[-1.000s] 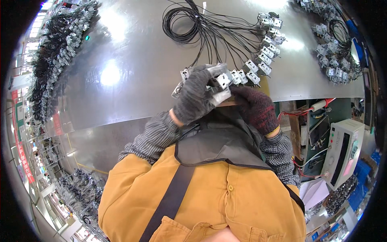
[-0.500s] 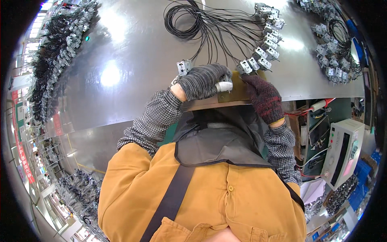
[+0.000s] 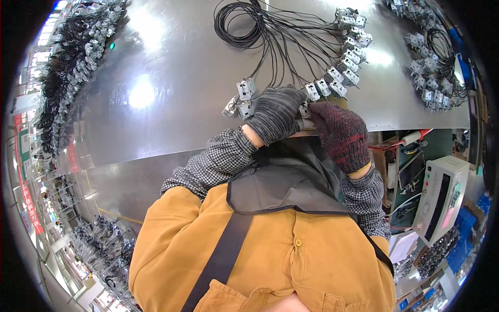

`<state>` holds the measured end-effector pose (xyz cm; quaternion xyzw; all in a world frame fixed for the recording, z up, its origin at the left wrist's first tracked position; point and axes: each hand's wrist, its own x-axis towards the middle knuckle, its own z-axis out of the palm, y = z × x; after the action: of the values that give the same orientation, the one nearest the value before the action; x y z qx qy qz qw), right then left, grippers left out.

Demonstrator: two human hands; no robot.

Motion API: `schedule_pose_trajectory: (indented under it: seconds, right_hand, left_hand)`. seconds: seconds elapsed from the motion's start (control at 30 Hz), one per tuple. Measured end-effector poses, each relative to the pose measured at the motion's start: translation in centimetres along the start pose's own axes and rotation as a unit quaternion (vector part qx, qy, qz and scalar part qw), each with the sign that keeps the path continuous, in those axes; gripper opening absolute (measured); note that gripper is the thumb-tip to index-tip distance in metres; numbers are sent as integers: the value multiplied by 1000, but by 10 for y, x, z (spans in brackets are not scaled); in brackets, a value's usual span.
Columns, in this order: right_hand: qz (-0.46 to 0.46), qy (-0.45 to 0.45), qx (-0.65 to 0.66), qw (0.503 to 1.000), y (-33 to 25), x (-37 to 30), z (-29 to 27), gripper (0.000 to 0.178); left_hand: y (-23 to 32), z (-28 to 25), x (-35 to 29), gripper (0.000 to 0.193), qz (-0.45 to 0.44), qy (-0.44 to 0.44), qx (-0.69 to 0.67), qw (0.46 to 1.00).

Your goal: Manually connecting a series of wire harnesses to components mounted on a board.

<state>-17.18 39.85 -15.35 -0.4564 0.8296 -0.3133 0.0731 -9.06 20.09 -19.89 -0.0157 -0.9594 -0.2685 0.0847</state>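
Note:
My left hand (image 3: 278,115), in a grey striped glove, is closed at the table's near edge. Its fingertips meet a small silver metal block (image 3: 303,108), the last of a curved row of such blocks (image 3: 335,74) with black cables. Right against it, my right hand (image 3: 340,134), in a dark maroon knit glove, has its fingers curled; the palm side and whatever they grip are hidden. Just left of my left hand lie a few similar blocks (image 3: 245,88). From the blocks, black cables run to a coiled bundle (image 3: 236,26) farther back.
The shiny metal table (image 3: 171,104) spans the front. A long heap of cabled parts (image 3: 78,78) lies far left, and another cluster (image 3: 429,78) far right. Right of my arm stand a light-coloured instrument box (image 3: 441,200) and a red-and-white cable handle (image 3: 413,136).
My left hand has moved right, up against my right hand, covering most of the brass-coloured plate. More blocks show to its left. My right hand has shifted slightly nearer to me.

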Motion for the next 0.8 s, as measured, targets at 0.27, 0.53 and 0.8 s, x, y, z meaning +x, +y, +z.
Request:
schedule_pose_trajectory:
  seconds: [0.27,0.53,0.8]
  right_hand:
    - [0,-64,-112,992,-11,6,-13,23]
    - [14,-41,-72,996,-10,-1,-6,22]
    - [-1,-18,-34,999,-8,-4,-9,20]
  left_hand:
    - [4,2,5,59,-18,-42,57,997]
    - [5,3,11,60,-27,-68,56,996]
    - [-3,-1,3,66,-3,-42,40,998]
